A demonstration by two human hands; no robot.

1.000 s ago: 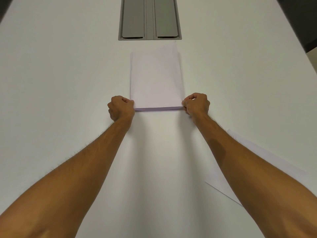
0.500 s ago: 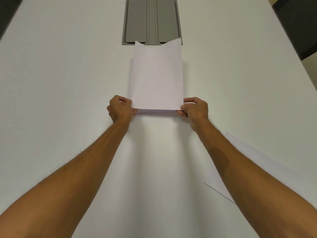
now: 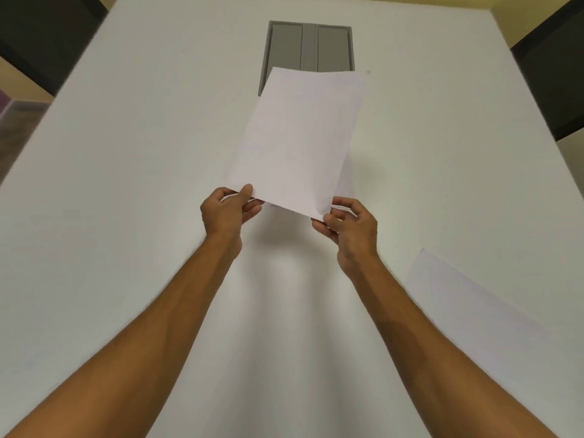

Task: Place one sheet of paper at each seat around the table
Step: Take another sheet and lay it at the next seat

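Note:
A single white sheet of paper (image 3: 300, 140) is held up off the white table (image 3: 126, 184), tilted to the right. My left hand (image 3: 227, 213) pinches its near left corner. My right hand (image 3: 350, 229) pinches its near right corner. The paper stack (image 3: 347, 188) lies on the table under the raised sheet and is almost wholly hidden; only a sliver shows at the right. Another sheet (image 3: 474, 311) lies flat on the table at the near right, partly behind my right forearm.
A grey cable hatch (image 3: 309, 45) is set into the table beyond the raised sheet. Dark chair backs stand at the far left (image 3: 44, 36) and far right (image 3: 553, 83) table edges.
Both hands have lifted the top sheet off the stack and raised it, now turned slightly to the right. The view has tilted up and shows more of the table's far end.

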